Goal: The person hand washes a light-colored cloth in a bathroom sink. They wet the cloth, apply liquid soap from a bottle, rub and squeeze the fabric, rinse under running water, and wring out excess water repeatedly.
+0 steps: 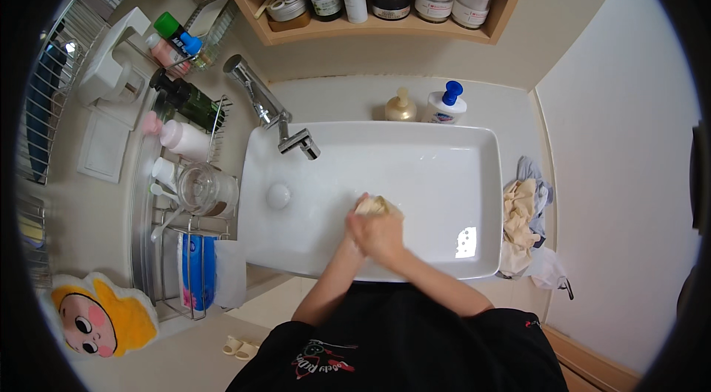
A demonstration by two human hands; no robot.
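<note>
Over the middle of the white rectangular sink point(439, 170), my two hands are clasped around a small wadded cream cloth point(373, 204). My right hand point(384, 234) lies over the near side of the bundle and covers much of it. Partly hidden beneath it, my left hand point(355, 225) presses against the cloth from the left. Only the bundle's far end shows between the fingers. To the left of my hands sits the round white drain stopper point(279, 195). A chrome faucet point(266, 103) reaches over the sink's back left corner, and no stream shows at its spout.
Behind the sink stand a gold pump bottle point(401, 107) and a white bottle with a blue pump point(446, 106). Crumpled clothes point(522, 220) lie along the right rim. Wire racks with bottles, a clear jar point(203, 189) and a blue tissue pack point(199, 270) border the left. A cosmetics shelf point(383, 28) overhangs the back.
</note>
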